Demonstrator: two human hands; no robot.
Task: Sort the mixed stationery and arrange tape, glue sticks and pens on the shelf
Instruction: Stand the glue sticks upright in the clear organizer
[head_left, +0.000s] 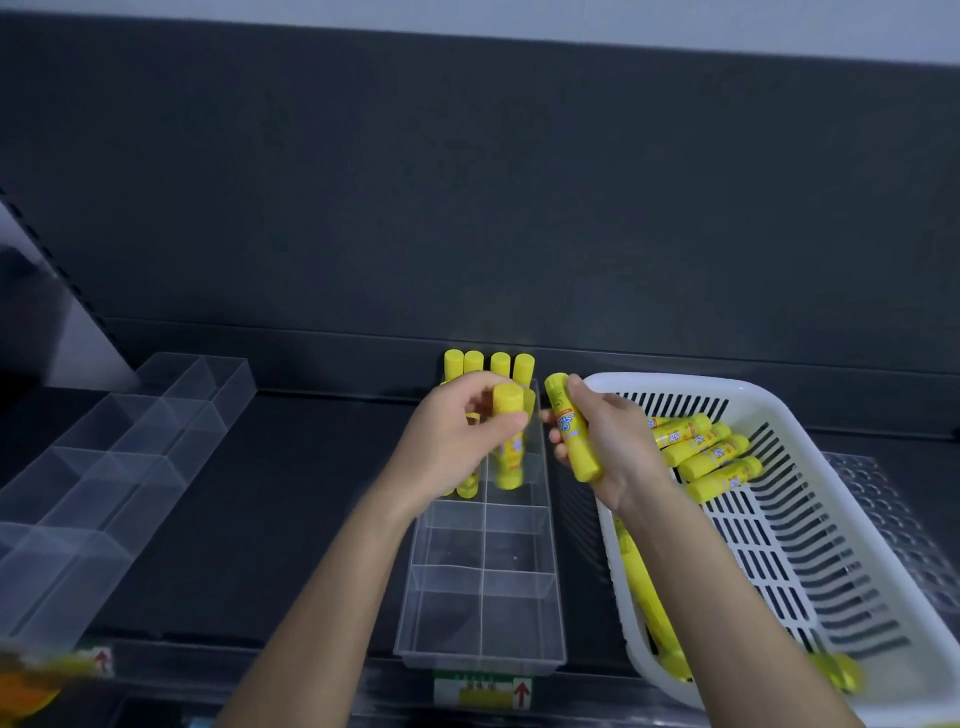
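Observation:
My left hand (457, 431) pinches a yellow glue stick (509, 441) upright over a middle compartment of the clear divided tray (480, 597). Several glue sticks (491, 364) stand in the tray's far compartments. My right hand (608, 447) grips another yellow glue stick (571, 428), tilted, just right of the tray. More glue sticks (711, 452) lie in the white slotted basket (810, 545) on the right.
A second clear divided tray (119, 457) sits on the dark shelf at the left. A perforated clear piece (883, 499) lies behind the basket. Price labels with red arrows (483, 691) line the shelf's front edge. The dark back panel rises behind.

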